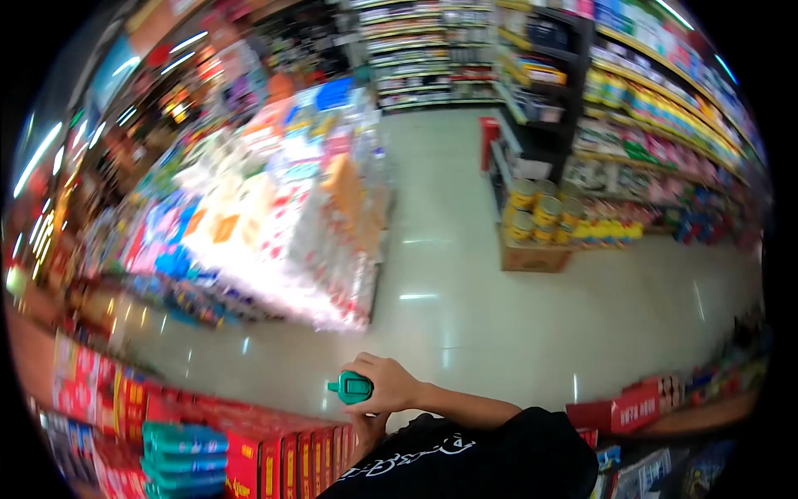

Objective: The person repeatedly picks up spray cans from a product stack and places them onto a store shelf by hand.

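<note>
My right hand (385, 384) is wrapped round the top of a green-capped item (355, 387), seen from above near the bottom centre. The cap has a small spout pointing left. Beneath it, close to my body, my left hand (368, 426) shows only in part. Its fingers are hidden under the item and my right hand, so its grip cannot be made out. The lower part of the item is hidden too.
Red boxes (243, 461) and stacked green packs (184, 457) stand at the lower left. A large display of wrapped packs (291, 241) fills the left. Yellow cans (536, 212) sit on a carton (532, 258) at the right, beside stocked shelves (657, 100).
</note>
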The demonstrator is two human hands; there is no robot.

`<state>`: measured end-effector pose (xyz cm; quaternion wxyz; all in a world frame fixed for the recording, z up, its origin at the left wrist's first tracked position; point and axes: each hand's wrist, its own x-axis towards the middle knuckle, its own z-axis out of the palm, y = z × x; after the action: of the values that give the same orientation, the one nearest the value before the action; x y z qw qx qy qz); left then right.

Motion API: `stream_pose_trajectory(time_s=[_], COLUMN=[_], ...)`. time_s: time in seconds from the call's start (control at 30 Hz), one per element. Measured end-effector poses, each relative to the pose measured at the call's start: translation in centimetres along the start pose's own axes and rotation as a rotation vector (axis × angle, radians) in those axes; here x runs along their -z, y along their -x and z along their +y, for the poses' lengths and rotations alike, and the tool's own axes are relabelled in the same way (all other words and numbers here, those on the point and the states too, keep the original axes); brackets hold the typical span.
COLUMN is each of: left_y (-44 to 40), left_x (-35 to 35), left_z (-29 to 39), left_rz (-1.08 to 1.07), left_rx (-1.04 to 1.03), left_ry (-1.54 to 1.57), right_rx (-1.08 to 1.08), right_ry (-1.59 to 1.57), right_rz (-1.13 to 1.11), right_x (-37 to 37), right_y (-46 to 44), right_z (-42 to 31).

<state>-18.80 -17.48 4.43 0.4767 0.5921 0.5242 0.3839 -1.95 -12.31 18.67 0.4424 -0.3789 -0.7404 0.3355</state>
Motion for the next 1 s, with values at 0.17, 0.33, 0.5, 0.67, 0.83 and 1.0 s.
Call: stream_pose_trajectory(time_s=[0.17,0.33,0.5,0.67,0.83,1.0], left_y=[-6.3,-14.0,-24.1,-33.8,-38.3,-38.3], left_x=[-10.7,-17.8,-27.0,-40.1,-53.8,-66.7], left_z=[4.7,5.7,8.7,15.3,24.6,27.6], left_rz=[-0.145,-0.519,-0.854,-1.032,-1.418,-1.747], left_rx=[-0.168,-0.099,-0.221,-0.376,-0.526,-0.492], left_ry=[0.055,0.066,-0.131,-0.23,-0.352,-0.26], right_rx=[-0.115,-0.19,-0.316,-0.429,-0.172,-0.046], right_ry=[0.057,0.016,-0.047,-0.271,-0.323,-0.257], right_rz=[0.307,0.47,0.729,1.053,1.46,1.682], right_x=[12.1,21.4,30.7,42.2,52.5,58.4], right_y=[3.8,5.7,6.8,8.0,12.4,19.4], right_z=[3.0,7.3,13.6,18.0,19.3,20.2])
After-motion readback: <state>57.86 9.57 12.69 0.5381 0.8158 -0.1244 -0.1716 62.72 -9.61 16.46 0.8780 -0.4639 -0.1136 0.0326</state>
